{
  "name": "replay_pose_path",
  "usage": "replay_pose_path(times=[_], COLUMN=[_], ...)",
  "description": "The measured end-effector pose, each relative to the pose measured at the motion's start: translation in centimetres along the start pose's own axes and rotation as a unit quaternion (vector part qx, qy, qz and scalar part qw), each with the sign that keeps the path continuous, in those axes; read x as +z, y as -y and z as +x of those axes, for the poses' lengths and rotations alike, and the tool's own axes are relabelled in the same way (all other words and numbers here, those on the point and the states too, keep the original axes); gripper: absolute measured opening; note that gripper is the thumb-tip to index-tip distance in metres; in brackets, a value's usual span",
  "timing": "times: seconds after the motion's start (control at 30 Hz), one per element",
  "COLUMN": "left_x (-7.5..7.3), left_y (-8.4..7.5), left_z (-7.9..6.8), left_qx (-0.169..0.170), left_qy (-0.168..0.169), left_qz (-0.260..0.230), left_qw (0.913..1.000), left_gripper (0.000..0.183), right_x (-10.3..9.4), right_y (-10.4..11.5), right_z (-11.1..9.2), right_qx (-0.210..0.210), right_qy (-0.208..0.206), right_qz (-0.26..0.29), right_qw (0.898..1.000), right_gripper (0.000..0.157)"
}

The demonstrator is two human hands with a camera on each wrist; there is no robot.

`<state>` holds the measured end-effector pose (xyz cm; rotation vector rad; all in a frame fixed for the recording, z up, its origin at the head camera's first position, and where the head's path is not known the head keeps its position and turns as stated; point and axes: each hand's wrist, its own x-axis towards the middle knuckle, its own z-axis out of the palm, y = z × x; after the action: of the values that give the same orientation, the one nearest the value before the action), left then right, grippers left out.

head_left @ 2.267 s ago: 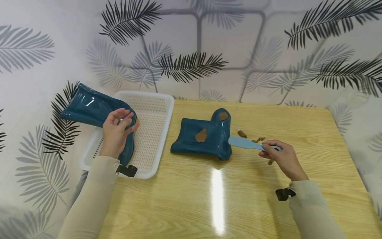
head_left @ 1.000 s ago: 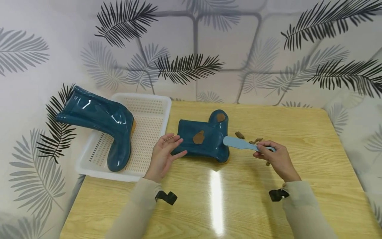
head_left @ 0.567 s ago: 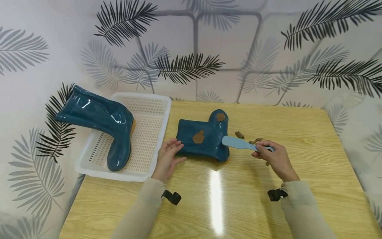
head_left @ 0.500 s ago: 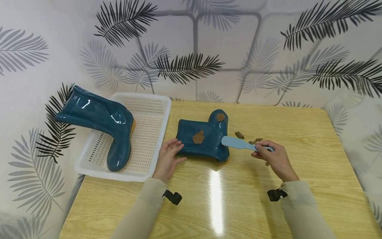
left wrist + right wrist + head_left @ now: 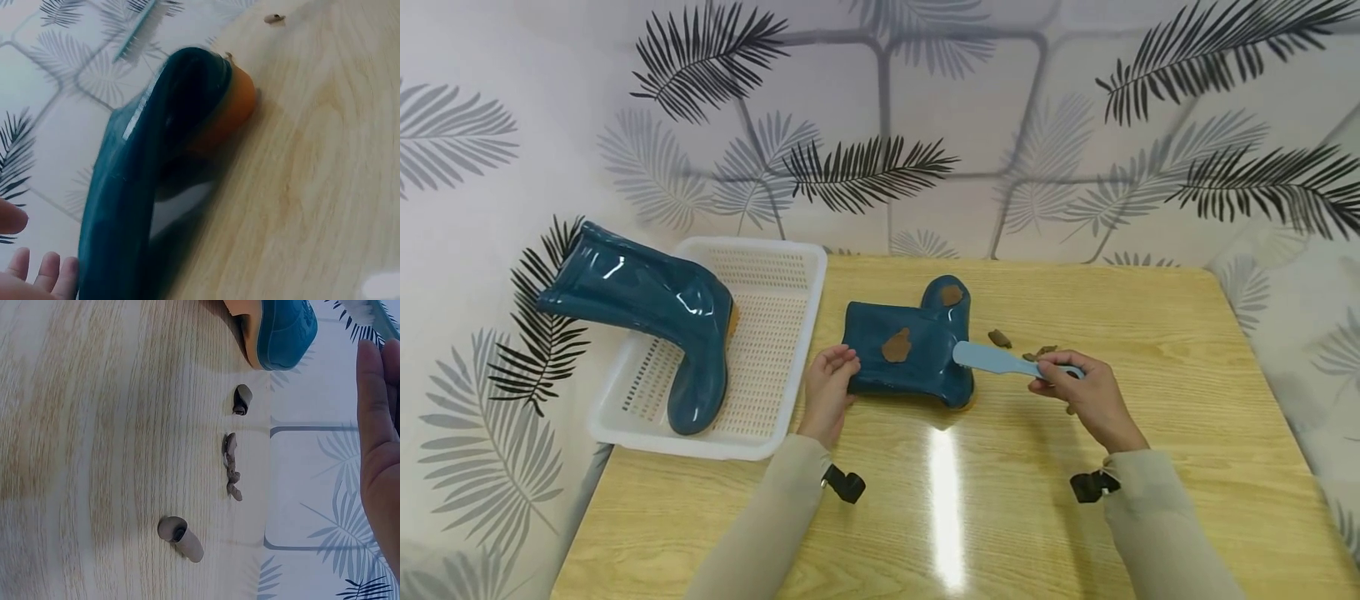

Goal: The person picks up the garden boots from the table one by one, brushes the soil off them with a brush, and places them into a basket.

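Note:
A dark teal rubber boot (image 5: 917, 350) lies on its side on the table, with brown patches (image 5: 896, 346) on its shaft and foot. At its open top is my left hand (image 5: 829, 392), fingers loosely bent and fingertips right at the rim. The left wrist view shows those fingertips (image 5: 47, 272) beside the shaft; the thumb is hidden. My right hand (image 5: 1086, 392) grips the looped handle of a light-blue brush (image 5: 988, 358). Its flat head overlaps the boot's ankle in the head view, and pale bristles show below it in the left wrist view.
A second teal boot (image 5: 677, 317) lies in a white plastic basket (image 5: 775, 433) at the left, its shaft jutting over the rim. Several brown lumps, such as this curled piece (image 5: 181, 539), are scattered on the wooden table (image 5: 1000, 500) right of the near boot.
My left hand has come from the boot in the basket over to the open top of the boot on the table. The right hand keeps hold of the brush in nearly the same place.

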<state>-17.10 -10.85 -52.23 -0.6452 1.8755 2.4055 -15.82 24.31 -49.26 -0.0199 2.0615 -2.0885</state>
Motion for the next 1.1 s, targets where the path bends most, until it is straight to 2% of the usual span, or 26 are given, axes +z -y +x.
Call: replay_pose_path(times=[0.1, 0.2, 0.5, 0.63, 0.77, 0.93, 1.1], left_x=[0.3, 0.5, 1.0, 1.2, 1.3, 1.9, 2.3], left_y=[0.3, 0.3, -1.3, -2.1, -2.6, -3.1, -3.7], left_z=[0.5, 0.8, 0.1, -0.4, -0.8, -1.4, -2.0], left_qx=[0.011, 0.029, 0.100, 0.132, 0.174, 0.233, 0.273], left_qy=[-0.027, -0.039, -0.021, -0.003, 0.010, 0.026, 0.045], left_qz=[0.014, 0.003, -0.001, -0.016, -0.016, -0.025, -0.030], left_qw=[0.9995, 0.9988, 0.9947, 0.9912, 0.9846, 0.9719, 0.9606], left_gripper=[0.034, 0.035, 0.037, 0.036, 0.034, 0.031, 0.029], right_x=[-0.1, -0.1, 0.0, 0.2, 0.6, 1.3, 2.1], right_y=[0.1, 0.1, 0.2, 0.2, 0.4, 1.1, 2.3], right_z=[-0.1, -0.1, 0.0, 0.3, 0.7, 1.4, 2.4], right_qx=[0.002, 0.006, -0.003, -0.007, -0.007, -0.007, -0.005], right_qy=[0.000, 0.001, 0.009, 0.009, 0.012, 0.016, 0.023], right_qz=[-0.005, -0.011, -0.003, 0.001, -0.005, -0.029, -0.036], right_qw=[1.000, 1.000, 1.000, 1.000, 1.000, 0.999, 0.999], right_gripper=[0.028, 0.030, 0.029, 0.030, 0.032, 0.039, 0.040])
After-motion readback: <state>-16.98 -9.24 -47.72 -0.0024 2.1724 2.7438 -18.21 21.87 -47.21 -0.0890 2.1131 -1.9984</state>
